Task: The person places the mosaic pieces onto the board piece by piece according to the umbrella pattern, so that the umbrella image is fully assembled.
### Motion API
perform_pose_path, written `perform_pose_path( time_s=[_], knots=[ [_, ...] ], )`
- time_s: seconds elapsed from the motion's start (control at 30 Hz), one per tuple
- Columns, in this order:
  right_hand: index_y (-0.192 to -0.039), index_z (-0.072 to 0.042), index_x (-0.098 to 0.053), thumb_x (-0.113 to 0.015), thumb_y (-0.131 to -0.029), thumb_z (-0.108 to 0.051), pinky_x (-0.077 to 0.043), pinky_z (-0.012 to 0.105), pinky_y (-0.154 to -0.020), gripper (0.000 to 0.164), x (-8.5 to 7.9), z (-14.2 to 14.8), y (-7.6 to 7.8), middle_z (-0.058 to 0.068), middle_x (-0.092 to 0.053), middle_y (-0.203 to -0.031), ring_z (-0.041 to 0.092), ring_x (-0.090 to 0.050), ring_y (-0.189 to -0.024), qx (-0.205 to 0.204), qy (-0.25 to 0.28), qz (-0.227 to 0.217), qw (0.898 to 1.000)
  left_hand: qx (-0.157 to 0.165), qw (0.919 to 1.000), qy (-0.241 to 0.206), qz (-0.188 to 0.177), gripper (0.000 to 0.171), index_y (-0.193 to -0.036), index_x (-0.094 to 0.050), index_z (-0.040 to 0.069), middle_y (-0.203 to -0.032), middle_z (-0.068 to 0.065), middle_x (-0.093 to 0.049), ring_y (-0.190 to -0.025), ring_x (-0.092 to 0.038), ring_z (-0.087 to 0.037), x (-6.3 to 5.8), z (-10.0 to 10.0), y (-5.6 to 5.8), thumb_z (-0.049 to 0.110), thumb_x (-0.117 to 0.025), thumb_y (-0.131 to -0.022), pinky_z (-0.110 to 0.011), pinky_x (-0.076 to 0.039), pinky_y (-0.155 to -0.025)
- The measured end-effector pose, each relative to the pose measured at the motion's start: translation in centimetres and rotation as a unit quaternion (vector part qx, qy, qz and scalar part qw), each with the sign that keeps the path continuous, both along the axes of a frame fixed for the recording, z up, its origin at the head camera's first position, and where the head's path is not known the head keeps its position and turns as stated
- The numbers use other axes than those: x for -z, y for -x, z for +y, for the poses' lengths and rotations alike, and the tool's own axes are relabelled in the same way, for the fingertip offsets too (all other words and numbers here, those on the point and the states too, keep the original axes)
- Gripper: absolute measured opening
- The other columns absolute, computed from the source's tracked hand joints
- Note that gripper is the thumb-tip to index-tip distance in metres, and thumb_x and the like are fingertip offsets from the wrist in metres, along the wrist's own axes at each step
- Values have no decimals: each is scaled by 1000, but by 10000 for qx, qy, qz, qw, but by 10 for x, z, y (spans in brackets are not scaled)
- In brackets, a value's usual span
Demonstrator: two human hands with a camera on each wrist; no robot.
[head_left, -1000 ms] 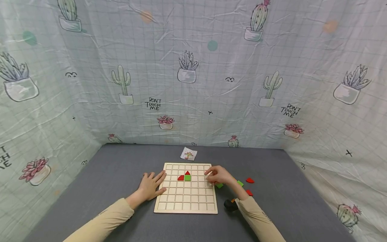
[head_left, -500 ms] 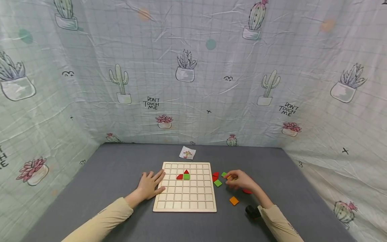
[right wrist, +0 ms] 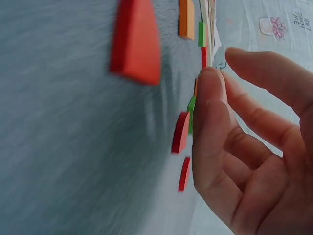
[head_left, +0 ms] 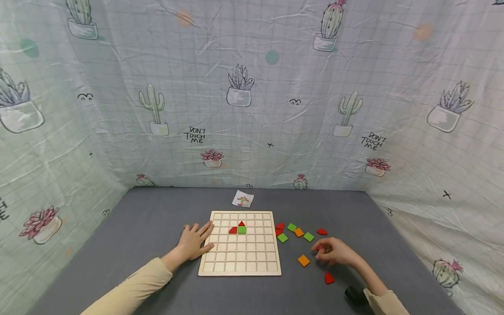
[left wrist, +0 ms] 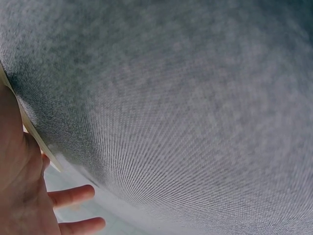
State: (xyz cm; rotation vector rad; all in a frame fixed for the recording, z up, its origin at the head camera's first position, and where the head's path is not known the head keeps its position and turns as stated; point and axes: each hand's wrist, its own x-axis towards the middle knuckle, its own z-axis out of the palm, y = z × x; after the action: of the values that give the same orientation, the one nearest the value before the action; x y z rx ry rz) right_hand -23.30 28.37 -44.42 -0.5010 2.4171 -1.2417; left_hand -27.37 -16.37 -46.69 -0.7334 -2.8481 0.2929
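My left hand [head_left: 193, 243] lies spread on the left edge of a pale wooden grid board [head_left: 240, 253]. On the board sit a red triangle [head_left: 241, 223], a green square [head_left: 242, 230] and a red quarter-circle tile [head_left: 233, 230]. To the board's right, my right hand [head_left: 334, 251] hovers low over the table, fingers loosely bent. A red tile [head_left: 319, 248] shows just by its fingertips in the head view. In the right wrist view, thumb and forefinger stand apart with nothing between them; another red tile [right wrist: 137, 44] lies on the thumb side.
Between board and right hand lie green tiles [head_left: 282, 238], orange tiles [head_left: 303, 260] and red tiles [head_left: 280, 226]. A red tile [head_left: 322, 232] lies farther back, another [head_left: 329, 278] nearer. Behind the board is a small picture card [head_left: 243, 199]. A patterned curtain [head_left: 252, 131] surrounds the grey table [head_left: 165, 210].
My right hand has moved from the board's right edge, rightward and nearer over the loose tiles, uncovering several of them. The left hand stays on the board; the tiles on the grid are unchanged.
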Motion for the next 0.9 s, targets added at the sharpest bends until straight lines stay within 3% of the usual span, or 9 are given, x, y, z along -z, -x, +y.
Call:
perform_pose_path(
  time_s=[0.27, 0.5, 0.9],
  knots=[
    [-106, 10, -55, -58, -84, -8, -41, 23, -49, 29, 0, 23, -20, 11, -62, -78, 6, -53, -59, -376, 61, -417, 9984, -57, 9999, -42, -92, 60, -135, -40, 11, -139, -4, -41, -109, -46, -34, 2, -1, -1, 49, -44, -88, -51, -34, -79],
    [-109, 14, -51, -58, -81, -2, -36, 20, -47, 33, 4, 36, -30, 5, -59, -75, 1, -44, -53, -907, 421, -771, 9920, -17, 9999, -130, -62, 60, -134, -41, 10, -138, -5, -41, -106, -46, -34, 0, -1, 0, 47, -46, -87, -52, -34, -78],
    [-99, 7, -59, -64, -72, 0, -35, 19, -46, 28, 7, 30, -33, -2, -54, -67, 1, -40, -48, -508, 48, -479, 9975, -73, 9999, -60, -73, 60, -135, -40, 11, -139, -3, -41, -106, -46, -34, -2, 1, -1, 48, -45, -88, -52, -34, -78]
  ],
)
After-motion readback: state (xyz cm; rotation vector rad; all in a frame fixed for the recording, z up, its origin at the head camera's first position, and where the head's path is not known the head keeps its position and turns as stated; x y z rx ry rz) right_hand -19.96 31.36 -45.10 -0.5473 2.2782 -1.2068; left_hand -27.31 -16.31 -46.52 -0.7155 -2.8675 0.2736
